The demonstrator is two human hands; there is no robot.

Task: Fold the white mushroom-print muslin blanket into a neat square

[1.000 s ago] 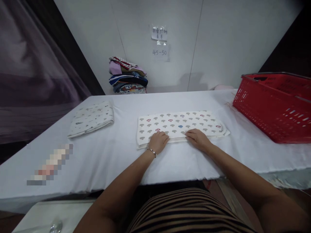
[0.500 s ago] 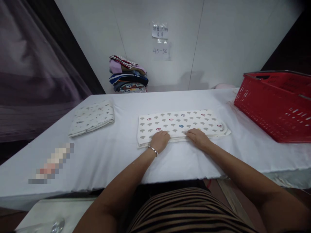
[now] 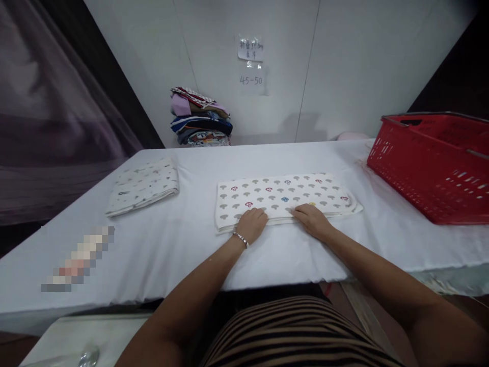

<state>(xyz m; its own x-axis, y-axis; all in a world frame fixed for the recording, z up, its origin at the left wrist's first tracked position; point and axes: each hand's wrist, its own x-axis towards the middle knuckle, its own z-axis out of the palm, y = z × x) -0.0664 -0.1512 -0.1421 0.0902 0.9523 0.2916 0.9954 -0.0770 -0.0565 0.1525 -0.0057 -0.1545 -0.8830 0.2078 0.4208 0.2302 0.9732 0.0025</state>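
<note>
A white folded cloth [image 3: 280,196] printed with grey, red and blue mushrooms lies flat in the middle of the white-covered table, its long side toward me. My left hand [image 3: 252,224], with a bracelet at the wrist, is closed over its near edge left of centre. Farther right along the same edge, my right hand [image 3: 310,220] is closed on the cloth too, fingers bent on the top layer. Both thumbs are mostly hidden. Layers show at the near edge and the rounded right end. To the left rests another folded white cloth [image 3: 147,186] with small prints.
A red plastic basket [image 3: 428,168] stands on the table's right side. Behind the far edge is a stack of folded fabrics [image 3: 200,117] against the wall. A blurred-out item [image 3: 78,260] lies at the front left of the table [image 3: 153,255]. Paper signs [image 3: 250,63] hang on the wall.
</note>
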